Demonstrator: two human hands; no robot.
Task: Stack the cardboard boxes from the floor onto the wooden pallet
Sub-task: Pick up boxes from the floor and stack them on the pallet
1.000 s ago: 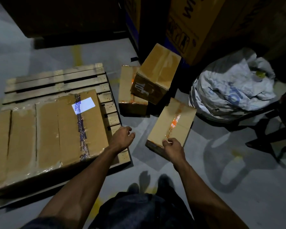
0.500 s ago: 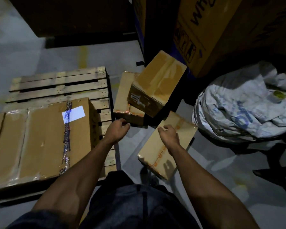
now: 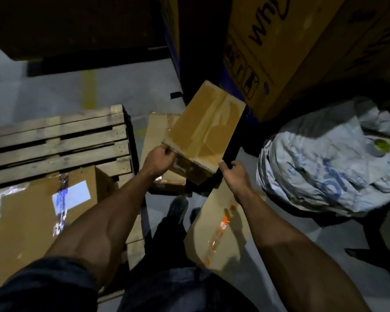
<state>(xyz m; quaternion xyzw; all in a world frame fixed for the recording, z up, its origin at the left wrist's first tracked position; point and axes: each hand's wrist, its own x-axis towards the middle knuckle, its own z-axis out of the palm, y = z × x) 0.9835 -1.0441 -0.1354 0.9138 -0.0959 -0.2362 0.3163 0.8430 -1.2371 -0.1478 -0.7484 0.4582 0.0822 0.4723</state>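
Between the pallet and the big sack, seen from the head camera, a person is leaning over a cluster of cardboard boxes on the grey floor. Left hand (image 3: 159, 159) is gripping the near left corner of the tilted box (image 3: 206, 131), fingers curled round its edge, while right hand (image 3: 234, 174) is sitting at the near right corner with the thumb up against the edge; its fingers are looking curled, but whether they are closing on the cardboard or only touching it I cannot tell. That box is lying slanted, propped on a flatter box (image 3: 154, 140) beneath it, which is lying just beside the wooden pallet (image 3: 54, 143). A third box with orange tape (image 3: 218, 228) is lying on the floor under the right forearm, near the person's shoe. On the pallet's near part a wide taped box with a white label (image 3: 38, 212) is already sitting, and bare slats are showing behind it. A crumpled white sack (image 3: 329, 167) is lying to the right, well apart from the pallet.

Judging from this, the pick-up step is in hand: the tilted box is being taken at both near corners. The next move is calling for a firm two-handed hold, a lift clear of the box below, and a swing leftward to the pallet.
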